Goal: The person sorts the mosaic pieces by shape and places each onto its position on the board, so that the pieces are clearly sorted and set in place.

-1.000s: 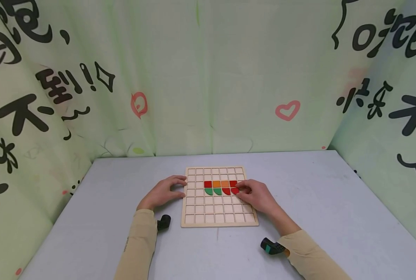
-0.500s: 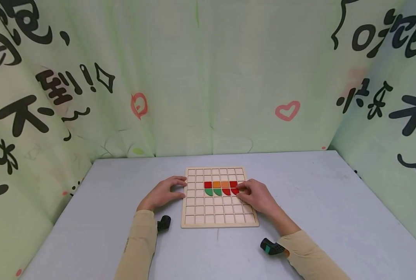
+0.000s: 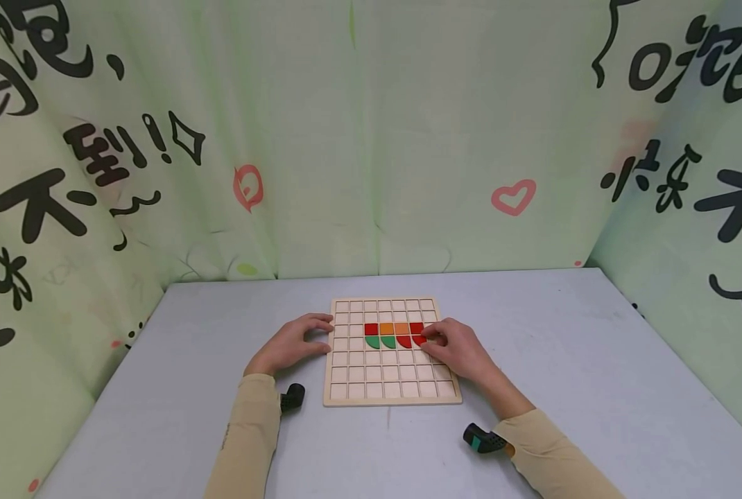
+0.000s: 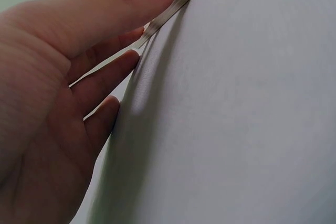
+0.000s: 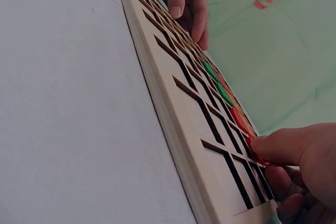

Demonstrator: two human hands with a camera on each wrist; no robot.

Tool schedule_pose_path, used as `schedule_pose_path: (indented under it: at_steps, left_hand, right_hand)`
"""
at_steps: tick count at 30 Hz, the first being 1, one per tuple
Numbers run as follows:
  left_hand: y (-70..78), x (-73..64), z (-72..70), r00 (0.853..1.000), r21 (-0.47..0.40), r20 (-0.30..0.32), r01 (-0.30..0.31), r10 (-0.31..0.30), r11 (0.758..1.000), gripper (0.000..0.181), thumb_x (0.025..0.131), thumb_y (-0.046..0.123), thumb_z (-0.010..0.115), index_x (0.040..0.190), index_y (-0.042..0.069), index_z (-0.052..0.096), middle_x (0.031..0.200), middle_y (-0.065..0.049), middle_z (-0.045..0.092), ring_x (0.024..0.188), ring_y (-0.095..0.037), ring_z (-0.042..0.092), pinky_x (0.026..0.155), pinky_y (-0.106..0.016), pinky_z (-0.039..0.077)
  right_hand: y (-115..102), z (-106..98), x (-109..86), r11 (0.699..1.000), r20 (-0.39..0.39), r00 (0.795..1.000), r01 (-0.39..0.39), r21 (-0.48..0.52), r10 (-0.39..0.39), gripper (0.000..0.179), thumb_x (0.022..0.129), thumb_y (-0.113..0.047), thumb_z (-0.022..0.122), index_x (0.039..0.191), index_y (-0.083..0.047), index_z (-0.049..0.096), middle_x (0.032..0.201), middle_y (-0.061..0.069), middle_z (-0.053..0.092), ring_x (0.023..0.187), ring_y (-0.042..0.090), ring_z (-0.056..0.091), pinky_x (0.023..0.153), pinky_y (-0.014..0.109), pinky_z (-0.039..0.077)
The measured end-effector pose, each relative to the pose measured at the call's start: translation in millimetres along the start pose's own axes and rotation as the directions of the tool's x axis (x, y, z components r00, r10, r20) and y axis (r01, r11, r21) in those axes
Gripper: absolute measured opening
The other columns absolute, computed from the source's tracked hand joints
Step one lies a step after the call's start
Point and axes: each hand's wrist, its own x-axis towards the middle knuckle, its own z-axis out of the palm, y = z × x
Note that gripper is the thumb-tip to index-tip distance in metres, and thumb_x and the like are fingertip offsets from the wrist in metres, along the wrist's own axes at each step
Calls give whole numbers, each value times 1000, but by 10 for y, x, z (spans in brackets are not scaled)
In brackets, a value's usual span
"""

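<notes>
A square wooden grid board [image 3: 392,389] lies on the table. My left hand [image 3: 288,341] rests at its left edge, fingers and thumb spread and touching the frame. Over the board's right side, my right hand [image 3: 461,350] pinches a red quarter-circle tile [image 3: 418,341] between thumb and fingers in a grid cell. Left of it in the same row sit another red quarter-circle tile [image 3: 404,342] and two green quarter-circle tiles [image 3: 380,342]. Above them runs a row of square tiles: red [image 3: 371,328], two orange [image 3: 394,328] and red [image 3: 416,327]. The right wrist view shows the thumb on the red tile [image 5: 249,141].
The white table [image 3: 371,457] spreads around the board. Pale green curtains [image 3: 377,152] with black lettering stand behind it and at both sides. A black wrist camera [image 3: 292,396] hangs beside the left sleeve, another black camera [image 3: 485,439] beside the right.
</notes>
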Motion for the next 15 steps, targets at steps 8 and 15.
schedule_pose_path:
  at_steps: [8, 15]
  left_hand:
    - [2, 1, 2, 1000, -1, 2, 6, -6, 1000, 39, 85, 18, 78, 121, 9, 67, 144, 0, 51, 139, -25, 38, 115, -44, 32]
    - [7, 1, -1, 1000, 4, 3, 3, -3, 1000, 39, 85, 18, 77, 121, 8, 67, 144, -1, 50, 139, -25, 38, 115, -45, 32]
  right_hand:
    - [1, -1, -13, 1000, -6, 1000, 3, -5, -3, 19, 87, -11, 72, 104, -1, 72, 92, 6, 62, 76, 16, 50, 65, 28, 43]
    - [3, 11, -1, 1000, -7, 1000, -18, 8, 18, 19, 87, -11, 72, 104, -2, 71, 88, 4, 58, 75, 16, 48, 63, 27, 42]
